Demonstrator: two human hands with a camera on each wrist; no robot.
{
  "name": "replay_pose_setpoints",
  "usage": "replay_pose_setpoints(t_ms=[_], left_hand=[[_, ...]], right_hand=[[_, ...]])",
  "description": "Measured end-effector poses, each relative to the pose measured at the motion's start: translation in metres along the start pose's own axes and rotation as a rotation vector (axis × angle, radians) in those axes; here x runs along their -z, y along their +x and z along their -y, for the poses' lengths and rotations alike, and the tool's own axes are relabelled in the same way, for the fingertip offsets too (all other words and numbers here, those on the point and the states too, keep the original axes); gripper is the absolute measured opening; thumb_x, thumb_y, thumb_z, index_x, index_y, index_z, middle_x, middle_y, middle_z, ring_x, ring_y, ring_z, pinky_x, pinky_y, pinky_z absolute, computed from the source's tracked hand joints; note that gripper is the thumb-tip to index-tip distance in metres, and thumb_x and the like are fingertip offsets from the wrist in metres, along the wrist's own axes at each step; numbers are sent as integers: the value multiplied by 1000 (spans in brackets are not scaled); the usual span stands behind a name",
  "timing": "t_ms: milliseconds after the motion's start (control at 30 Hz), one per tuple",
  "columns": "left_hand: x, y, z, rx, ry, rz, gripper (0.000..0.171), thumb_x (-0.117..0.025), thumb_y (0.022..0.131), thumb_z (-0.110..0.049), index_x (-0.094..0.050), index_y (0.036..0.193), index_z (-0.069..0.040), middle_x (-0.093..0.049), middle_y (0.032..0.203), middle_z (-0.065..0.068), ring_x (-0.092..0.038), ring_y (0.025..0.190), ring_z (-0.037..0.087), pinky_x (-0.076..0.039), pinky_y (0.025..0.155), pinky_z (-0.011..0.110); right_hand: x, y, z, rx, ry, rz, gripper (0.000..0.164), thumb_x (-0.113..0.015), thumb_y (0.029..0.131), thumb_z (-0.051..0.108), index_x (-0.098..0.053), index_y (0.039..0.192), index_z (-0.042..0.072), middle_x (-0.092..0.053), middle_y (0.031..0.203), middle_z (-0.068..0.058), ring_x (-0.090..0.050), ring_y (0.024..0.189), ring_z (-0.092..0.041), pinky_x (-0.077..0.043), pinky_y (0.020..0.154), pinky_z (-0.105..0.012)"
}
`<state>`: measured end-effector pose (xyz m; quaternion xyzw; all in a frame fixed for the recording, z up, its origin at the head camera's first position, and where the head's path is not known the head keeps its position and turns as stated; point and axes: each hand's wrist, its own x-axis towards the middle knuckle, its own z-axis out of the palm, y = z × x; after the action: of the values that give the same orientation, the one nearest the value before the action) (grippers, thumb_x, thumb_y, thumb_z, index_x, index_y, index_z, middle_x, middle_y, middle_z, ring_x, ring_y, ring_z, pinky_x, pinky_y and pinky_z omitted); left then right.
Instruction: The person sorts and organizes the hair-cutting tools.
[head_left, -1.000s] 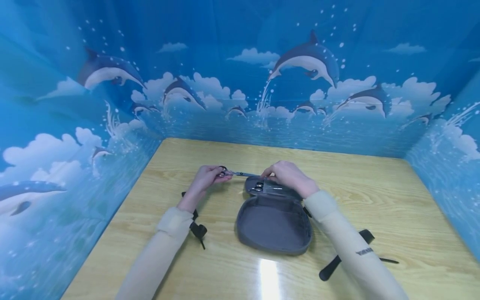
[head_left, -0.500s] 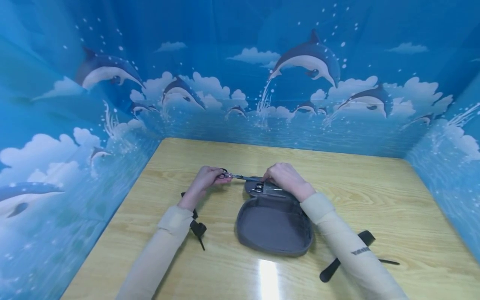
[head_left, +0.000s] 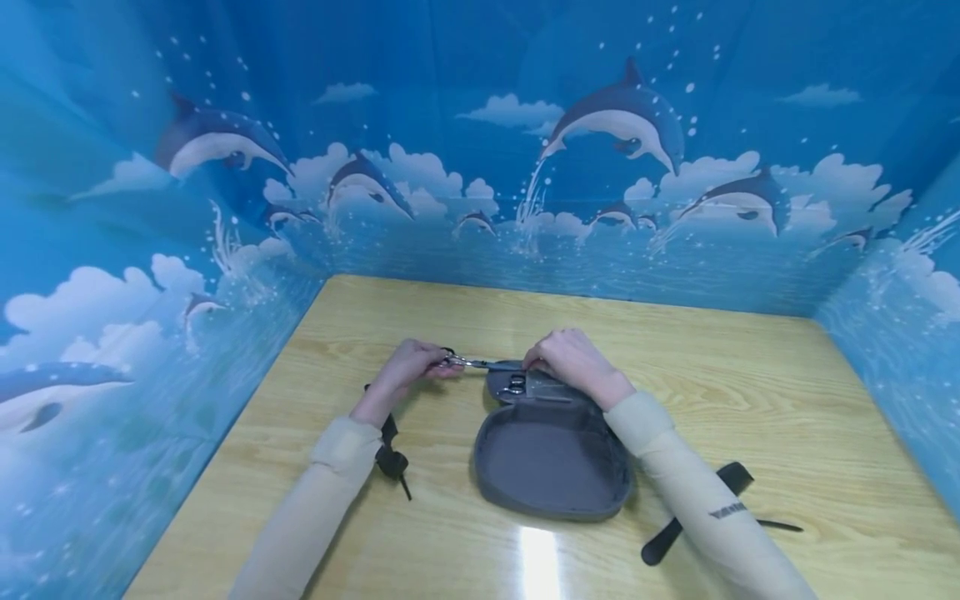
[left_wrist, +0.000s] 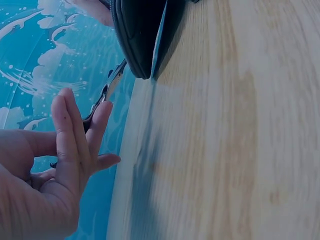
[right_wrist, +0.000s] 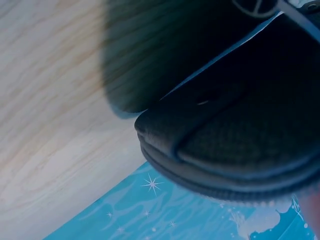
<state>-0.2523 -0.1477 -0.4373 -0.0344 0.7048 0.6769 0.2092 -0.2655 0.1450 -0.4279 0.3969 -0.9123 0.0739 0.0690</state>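
Observation:
My left hand (head_left: pixel 412 364) pinches the handles of a pair of metal scissors (head_left: pixel 467 362), whose blades point right. In the left wrist view, the scissors (left_wrist: pixel 114 81) run up to the case's zipped edge, and some of the fingers stand straight. A dark grey zip case (head_left: pixel 551 458) lies opened flat, its shallow tray toward me and its lid (head_left: pixel 498 381) behind. The blades overlap the lid's far edge. My right hand (head_left: pixel 572 357) grips that far edge, with its fingertips near the blade tips. Another pair of scissors (head_left: pixel 516 384) sits in the lid beside a clear pocket (head_left: pixel 547 387).
Black strap-like pieces (head_left: pixel 392 460) show beside my left forearm; similar black pieces (head_left: pixel 735 477) stick out around the right one. The wooden table (head_left: pixel 750 367) meets a blue dolphin-print curtain (head_left: pixel 450 100) at the back and sides.
The scissors have come down slightly toward me, their blades now overlapping the lid's far edge more. Both hands have shifted a little with them, and the lid appears slightly lower.

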Motion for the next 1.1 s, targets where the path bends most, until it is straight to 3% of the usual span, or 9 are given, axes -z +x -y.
replay_pose_setpoints(t_ms=[133,367,667,1000,1100], left_hand=[[-6,4,2,-2,16,19,34,-46,106,-1,-52,132,20,-72,106,28,-76,76,13,-60,72,20],[-19,9,3,1,21,14,32,-47,105,1,-54,128,22,-73,98,27,-73,65,8,-60,70,19],[-35,18,7,-28,56,21,31,-51,104,0,-56,126,22,-75,84,20,-70,59,6,-60,68,20],[-53,21,13,-113,324,-117,37,-66,99,-8,-61,131,9,-73,101,25,-69,58,8,-61,67,26],[-54,22,12,-111,366,-125,35,-67,98,-9,-63,129,8,-74,102,23,-69,61,8,-61,67,25]], right_hand=[[-1,-1,-1,-18,-11,-2,10,-75,92,15,-83,95,21,-78,92,4,-71,73,-13,-57,62,-32],[0,-1,-2,-26,-23,-11,10,-75,92,16,-83,96,22,-78,92,4,-71,72,-13,-56,60,-32],[-1,-1,-3,-24,-32,-14,10,-76,92,17,-83,95,23,-78,90,5,-71,70,-14,-53,56,-31],[0,0,-2,-40,-15,-5,9,-77,91,17,-83,95,22,-78,89,3,-68,64,-13,-51,52,-29],[0,-1,-2,-42,-7,-9,9,-77,91,16,-83,95,21,-78,88,2,-67,61,-12,-49,50,-28]])
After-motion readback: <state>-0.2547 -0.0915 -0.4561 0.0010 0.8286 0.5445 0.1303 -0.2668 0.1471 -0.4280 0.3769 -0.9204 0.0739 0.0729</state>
